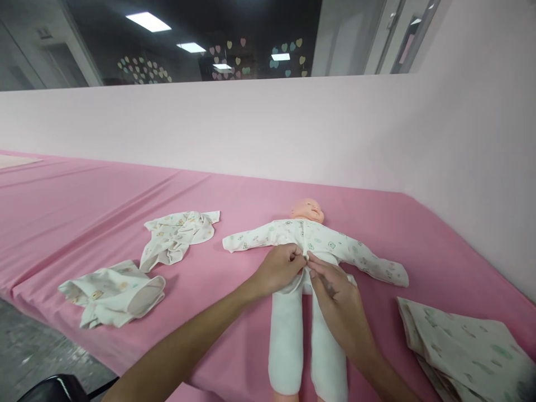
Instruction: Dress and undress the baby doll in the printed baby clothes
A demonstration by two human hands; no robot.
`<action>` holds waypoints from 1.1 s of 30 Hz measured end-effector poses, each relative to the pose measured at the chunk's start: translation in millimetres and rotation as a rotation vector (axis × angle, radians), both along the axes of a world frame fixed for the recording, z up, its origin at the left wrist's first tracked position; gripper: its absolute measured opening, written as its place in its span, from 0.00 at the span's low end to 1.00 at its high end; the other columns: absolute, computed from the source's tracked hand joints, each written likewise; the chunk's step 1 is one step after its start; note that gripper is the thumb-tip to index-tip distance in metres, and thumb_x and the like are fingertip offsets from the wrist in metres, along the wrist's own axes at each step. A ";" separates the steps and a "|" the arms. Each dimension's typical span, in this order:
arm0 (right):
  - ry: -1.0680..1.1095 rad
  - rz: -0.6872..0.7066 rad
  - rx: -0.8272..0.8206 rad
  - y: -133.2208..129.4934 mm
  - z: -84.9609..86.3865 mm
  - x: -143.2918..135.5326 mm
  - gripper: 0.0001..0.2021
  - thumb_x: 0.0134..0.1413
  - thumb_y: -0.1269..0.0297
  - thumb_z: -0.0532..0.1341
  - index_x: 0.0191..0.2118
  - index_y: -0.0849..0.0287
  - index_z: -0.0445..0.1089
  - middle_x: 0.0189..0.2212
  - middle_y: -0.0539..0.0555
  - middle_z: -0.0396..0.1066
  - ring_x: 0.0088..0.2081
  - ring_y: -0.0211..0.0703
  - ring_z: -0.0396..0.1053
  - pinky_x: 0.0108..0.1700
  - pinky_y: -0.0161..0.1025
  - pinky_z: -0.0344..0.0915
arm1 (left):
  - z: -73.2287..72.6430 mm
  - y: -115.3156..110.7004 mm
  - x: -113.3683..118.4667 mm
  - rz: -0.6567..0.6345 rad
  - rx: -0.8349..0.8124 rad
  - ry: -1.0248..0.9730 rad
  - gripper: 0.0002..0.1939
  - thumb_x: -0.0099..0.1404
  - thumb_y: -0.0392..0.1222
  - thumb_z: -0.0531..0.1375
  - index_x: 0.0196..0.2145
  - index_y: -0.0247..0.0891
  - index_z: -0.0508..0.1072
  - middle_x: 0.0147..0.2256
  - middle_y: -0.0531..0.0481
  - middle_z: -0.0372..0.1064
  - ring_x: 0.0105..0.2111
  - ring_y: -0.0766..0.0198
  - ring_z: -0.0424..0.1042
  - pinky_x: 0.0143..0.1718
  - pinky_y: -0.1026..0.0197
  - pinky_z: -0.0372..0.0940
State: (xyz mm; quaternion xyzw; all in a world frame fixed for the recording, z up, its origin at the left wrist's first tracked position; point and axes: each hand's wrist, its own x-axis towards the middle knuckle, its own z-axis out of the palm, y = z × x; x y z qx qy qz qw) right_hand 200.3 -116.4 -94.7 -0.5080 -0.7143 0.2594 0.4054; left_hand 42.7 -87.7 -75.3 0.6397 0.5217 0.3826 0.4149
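Note:
A baby doll [307,210] lies on its back on the pink sheet, its head toward the wall. It wears a white printed top [330,237] with long sleeves spread to both sides, and plain white pants [287,340]. At the doll's waist, my left hand [282,269] pinches the front of the top near its centre line. Close beside it, my right hand [335,296] pinches the same spot with thumb and fingertips. The fingertips of both hands nearly meet there. Whatever small fastening lies between them is mostly hidden.
Two crumpled white printed baby garments, one [180,237] behind the other [115,293], lie to the left. A folded printed cloth [473,346] rests at the right front. The pink sheet [234,192] reaches a white wall [209,131]. A black object [54,388] shows at bottom left.

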 end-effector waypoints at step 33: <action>-0.529 -0.185 0.494 -21.3 -20.2 20.3 0.08 0.60 0.67 0.52 0.37 0.56 0.68 0.37 0.58 0.71 0.41 0.52 0.69 0.43 0.50 0.64 | -3.5 -64.8 5.3 0.051 0.299 0.917 0.06 0.67 0.38 0.49 0.37 0.40 0.65 0.37 0.48 0.68 0.31 0.59 0.68 0.26 0.59 0.53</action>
